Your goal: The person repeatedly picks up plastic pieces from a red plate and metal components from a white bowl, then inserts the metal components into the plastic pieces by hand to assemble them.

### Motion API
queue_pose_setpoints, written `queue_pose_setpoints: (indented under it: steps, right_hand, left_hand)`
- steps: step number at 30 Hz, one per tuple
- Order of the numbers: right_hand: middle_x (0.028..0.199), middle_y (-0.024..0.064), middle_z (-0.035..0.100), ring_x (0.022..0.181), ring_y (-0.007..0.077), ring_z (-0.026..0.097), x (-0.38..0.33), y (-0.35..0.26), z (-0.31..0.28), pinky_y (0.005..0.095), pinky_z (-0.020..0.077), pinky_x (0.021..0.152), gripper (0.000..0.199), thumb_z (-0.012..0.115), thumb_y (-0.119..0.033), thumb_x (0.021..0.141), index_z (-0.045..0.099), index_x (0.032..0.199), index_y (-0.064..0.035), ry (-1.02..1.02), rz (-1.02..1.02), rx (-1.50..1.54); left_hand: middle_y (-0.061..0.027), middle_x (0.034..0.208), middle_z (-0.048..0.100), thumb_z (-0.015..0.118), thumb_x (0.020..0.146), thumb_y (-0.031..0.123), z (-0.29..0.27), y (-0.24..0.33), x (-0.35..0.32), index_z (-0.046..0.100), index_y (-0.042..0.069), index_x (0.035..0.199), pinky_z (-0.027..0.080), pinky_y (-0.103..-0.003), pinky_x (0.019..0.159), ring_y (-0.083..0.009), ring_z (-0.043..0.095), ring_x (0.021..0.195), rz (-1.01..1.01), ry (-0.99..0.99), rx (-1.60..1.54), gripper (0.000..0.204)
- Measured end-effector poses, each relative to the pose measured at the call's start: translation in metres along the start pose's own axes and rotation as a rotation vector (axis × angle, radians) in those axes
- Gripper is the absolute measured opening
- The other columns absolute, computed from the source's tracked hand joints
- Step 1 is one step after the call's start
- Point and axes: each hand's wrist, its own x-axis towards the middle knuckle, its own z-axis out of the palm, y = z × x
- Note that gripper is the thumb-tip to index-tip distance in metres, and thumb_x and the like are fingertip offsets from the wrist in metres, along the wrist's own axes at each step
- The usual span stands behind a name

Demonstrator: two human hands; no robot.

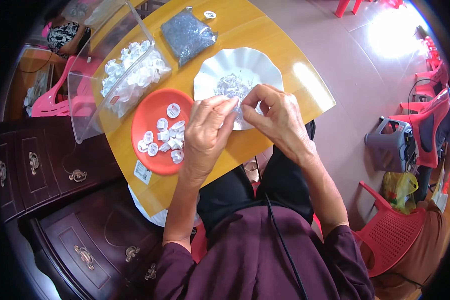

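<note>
Over the near part of a white scalloped plate (265,65), my left hand (205,135) and my right hand (282,120) face each other with fingertips close together. My left thumb and forefinger pinch something tiny and pale that I cannot make out. The right thumb and forefinger are also pressed together, and whatever lies between them is hidden. A heap of small clear slivers (232,85) lies in the white plate, partly behind my hands. Left of my left hand, an orange plate (147,112) holds several small white pieces with round printed tops (173,110).
A clear plastic bin (85,120) of white pieces (135,75) stands at the table's left. Behind the plates lies a bag of greyish clear bits (187,35), near one loose round piece (210,15). Dark drawers (80,225) flank the left; red chairs (392,235) stand right.
</note>
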Motion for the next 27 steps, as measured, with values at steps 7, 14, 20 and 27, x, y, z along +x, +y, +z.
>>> queue_pose_setpoints:
  steps: [7,14,20,27]
  right_hand:
    - [0.081,0.0124,0.066,0.066,0.0229,0.061,-0.020,-0.009,0.007,0.0332,0.0492,0.063,0.019,0.071,-0.016,0.082,0.064,0.085,0.0013,-0.040,0.021,0.083]
    - [0.085,0.0059,0.066,0.067,0.0105,0.055,-0.050,-0.009,0.018,0.0269,0.0471,0.063,0.015,0.069,-0.013,0.089,0.068,0.097,-0.0008,-0.088,0.174,0.386]
    - [0.083,-0.0034,0.061,0.068,0.0034,0.047,-0.062,-0.014,0.036,0.0199,0.0392,0.057,0.021,0.066,-0.023,0.096,0.068,0.103,-0.0034,-0.248,0.373,0.892]
    - [0.078,-0.0069,0.054,0.064,-0.0007,0.039,-0.066,0.002,0.043,0.0155,0.0264,0.051,0.016,0.064,-0.025,0.097,0.065,0.095,-0.0085,-0.485,0.551,1.296]
  left_hand:
    - [-0.0073,0.097,0.065,0.073,0.079,-0.008,-0.004,0.007,-0.022,0.071,0.002,0.102,0.051,-0.026,0.071,-0.0146,0.063,0.080,-0.231,0.054,-0.171,0.025]
    - [-0.0088,0.113,0.063,0.068,0.089,0.001,-0.013,0.009,-0.053,0.071,-0.001,0.104,0.051,-0.027,0.086,-0.0125,0.061,0.099,-0.773,0.200,-1.013,0.015]
    - [-0.0089,0.123,0.060,0.070,0.090,0.006,-0.017,0.018,-0.069,0.072,0.005,0.105,0.047,-0.030,0.092,-0.0142,0.056,0.112,-0.745,0.192,-1.111,0.015]
    - [-0.0088,0.125,0.059,0.070,0.090,0.010,-0.023,0.022,-0.085,0.071,0.006,0.107,0.047,-0.029,0.092,-0.0137,0.056,0.109,-0.793,0.124,-1.241,0.017]
